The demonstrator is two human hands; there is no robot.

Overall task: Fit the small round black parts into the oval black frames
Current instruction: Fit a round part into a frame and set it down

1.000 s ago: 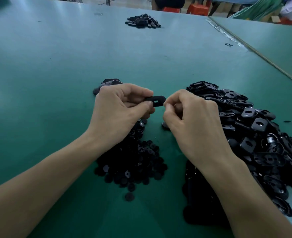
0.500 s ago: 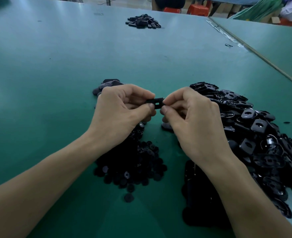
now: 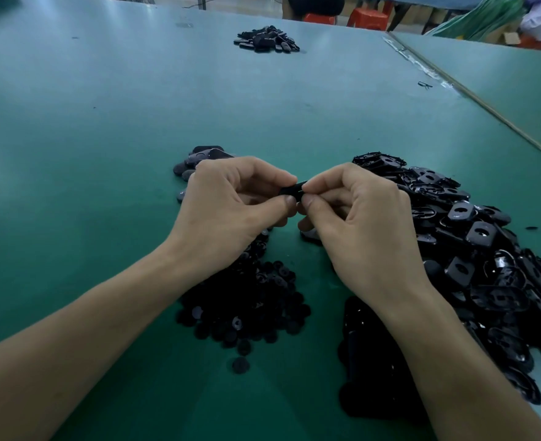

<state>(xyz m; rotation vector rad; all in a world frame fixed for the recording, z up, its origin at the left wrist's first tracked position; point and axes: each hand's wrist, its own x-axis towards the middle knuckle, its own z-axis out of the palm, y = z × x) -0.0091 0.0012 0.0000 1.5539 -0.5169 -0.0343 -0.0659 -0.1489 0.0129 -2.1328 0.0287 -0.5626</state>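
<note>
Head view looks down on a green table [image 3: 103, 154] where both hands meet above the work. Left hand [image 3: 231, 211] and right hand [image 3: 364, 224] each have fingers curled, thumb and forefinger tips pinching opposite ends of one oval black frame [image 3: 291, 188] held in the air between them; only a short dark strip of it shows between the fingertips, and whether a round part sits in it cannot be told. Below the left wrist lies a heap of small round black parts [image 3: 246, 300], with one loose disc [image 3: 241, 365] just in front of it. To the right spreads a large pile of frames [image 3: 473, 249], running from behind the right hand down along the right forearm. Behind the left hand a small cluster of dark pieces [image 3: 199, 157] rests on the table. Far across the table sits another small black pile [image 3: 267, 39]. A second green table [image 3: 501, 78] adjoins at the right, and red stools [image 3: 366, 18] stand beyond the far edge.
</note>
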